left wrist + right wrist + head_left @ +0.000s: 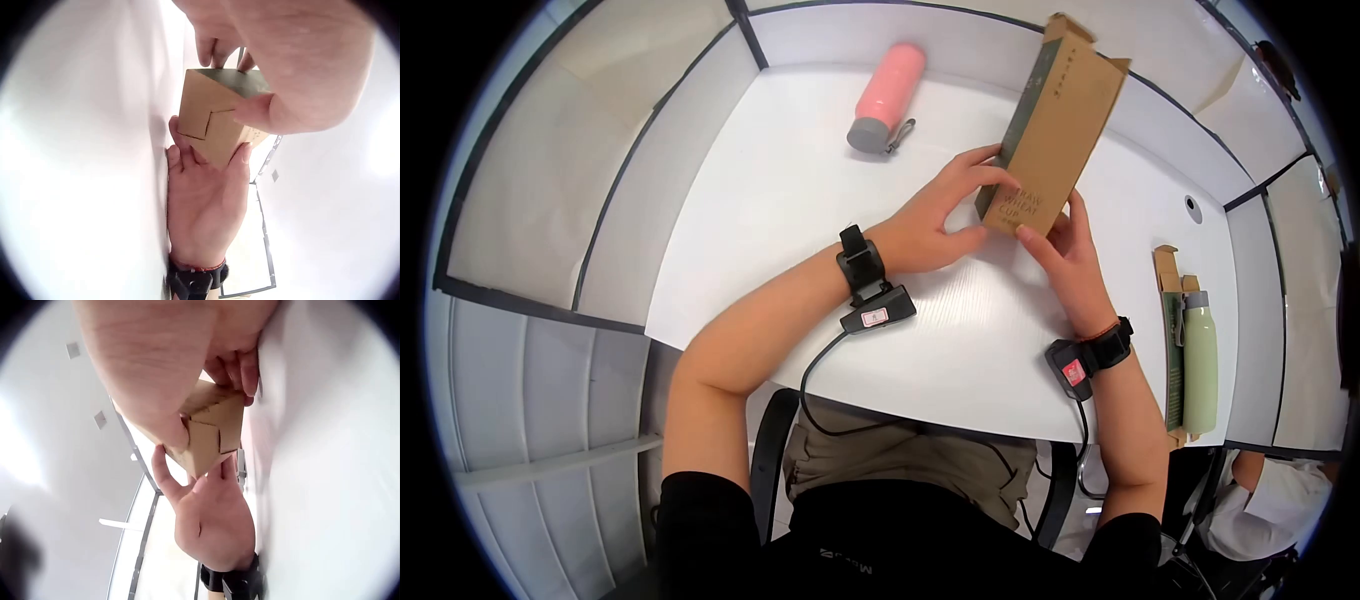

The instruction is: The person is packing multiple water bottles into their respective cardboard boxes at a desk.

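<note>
A tall cardboard box (1055, 130) with a dark green side leans between both hands, its far end flaps standing up. Its near end, closed by interlocked flaps, shows in the left wrist view as a box bottom (209, 115) and in the right wrist view as the same bottom (206, 440). My left hand (935, 215) grips the box's left side, fingers behind and along the face. My right hand (1080, 265) holds the lower right corner, thumb on the near edge and fingers round the side.
A pink bottle (890, 95) with a grey cap and strap lies at the back of the white table (800, 150). At the right edge a green bottle (1200, 365) lies beside another box (1172, 350). Grey partitions (1240, 300) surround the table; another person's sleeve (1270, 510) shows lower right.
</note>
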Motion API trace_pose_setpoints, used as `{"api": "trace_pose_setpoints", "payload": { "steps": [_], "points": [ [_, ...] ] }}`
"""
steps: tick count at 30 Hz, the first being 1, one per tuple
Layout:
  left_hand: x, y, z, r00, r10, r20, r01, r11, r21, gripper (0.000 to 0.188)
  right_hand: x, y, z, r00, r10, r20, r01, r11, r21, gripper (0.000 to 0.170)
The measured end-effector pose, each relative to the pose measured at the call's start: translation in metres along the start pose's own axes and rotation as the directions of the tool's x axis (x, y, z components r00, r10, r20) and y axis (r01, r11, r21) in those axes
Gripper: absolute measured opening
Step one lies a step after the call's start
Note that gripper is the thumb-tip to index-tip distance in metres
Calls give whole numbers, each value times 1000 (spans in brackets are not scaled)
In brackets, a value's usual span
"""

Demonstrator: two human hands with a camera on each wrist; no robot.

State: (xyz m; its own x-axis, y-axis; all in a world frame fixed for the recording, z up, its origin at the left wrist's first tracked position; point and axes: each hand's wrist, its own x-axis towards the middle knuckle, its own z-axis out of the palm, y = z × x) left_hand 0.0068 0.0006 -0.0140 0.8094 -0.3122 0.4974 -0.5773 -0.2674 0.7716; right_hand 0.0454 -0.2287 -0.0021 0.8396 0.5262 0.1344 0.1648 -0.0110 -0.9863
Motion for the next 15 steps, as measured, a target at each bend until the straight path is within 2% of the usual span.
{"api": "trace_pose_setpoints", "payload": {
  "steps": [1, 4, 5, 8, 9, 11, 14, 15],
  "points": [
    [0, -1, -1, 1000, 21, -8, -21, 999, 26, 56, 1, 0, -1, 1000, -20, 10, 20, 1000, -9, 74],
    [-3, -1, -7, 995, -93, -42, 87, 987, -135, 47, 4, 5, -6, 999, -49, -16, 47, 996, -72, 75],
    [-3, 0, -6, 985, -80, -150, 68, 994, -85, 41, 5, 9, -10, 998, -55, -32, 51, 994, -101, 74],
    [-2, -17, -18, 906, 49, -420, 84, 953, 292, 39, 15, 24, -26, 981, -153, -122, 76, 872, -483, 69],
    [-3, -25, -25, 876, 79, -476, 124, 916, 381, 39, 18, 26, -30, 971, -186, -147, 88, 860, -502, 68],
    [-4, -41, -42, 806, 158, -571, 222, 813, 538, 39, 23, 30, -37, 973, -142, -179, 52, 900, -433, 68],
    [-2, -50, -57, 686, 74, -724, 468, 717, 517, 47, 25, 34, -41, 978, -101, -182, 29, 931, -364, 69],
    [-3, -51, -61, 681, 25, -731, 551, 641, 535, 61, 25, 33, -40, 980, -93, -177, 26, 937, -347, 69]
  ]
}}
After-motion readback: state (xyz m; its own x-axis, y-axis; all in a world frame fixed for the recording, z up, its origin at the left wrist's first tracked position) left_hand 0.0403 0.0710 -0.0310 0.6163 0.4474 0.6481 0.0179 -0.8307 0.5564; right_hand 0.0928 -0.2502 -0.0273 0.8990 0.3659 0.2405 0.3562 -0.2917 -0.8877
